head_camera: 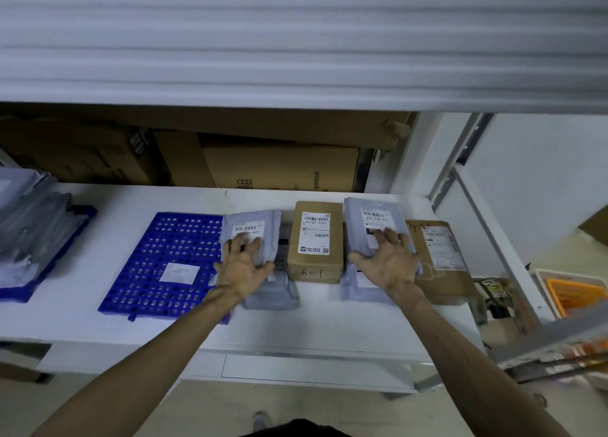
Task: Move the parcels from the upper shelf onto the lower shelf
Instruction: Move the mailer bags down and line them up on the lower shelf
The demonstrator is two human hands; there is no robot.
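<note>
Head view, looking down on the white lower shelf (82, 311). The upper shelf (296, 41) fills the top of the view, blurred.

Left grip (241, 267): grasping the left grey mailer (250, 229), fingers spread over its label, thumb at its near right edge. This mailer overlaps the right edge of a blue perforated mat (158, 239) and lies over another grey bag (273, 293).

Right grip (390, 260): grasping the right grey mailer (371, 219), fingers across the lower part of the label, thumb out to the left at the near edge. A second grey bag (358, 286) shows beneath the wrist.

Between the two mailers: a small cardboard parcel (316, 242), label up, with "6-1" handwritten on its near face. It rests on the shelf with neither grip touching it.

Right of the right mailer, partly under it: a flat brown box (444, 265) with a label and marker writing.

Far left: a stack of grey bags (29, 219) on a second blue mat (19, 288).

Behind the shelf: large cardboard cartons (279, 166). Lower right, off the shelf: an orange crate (575, 293).
</note>
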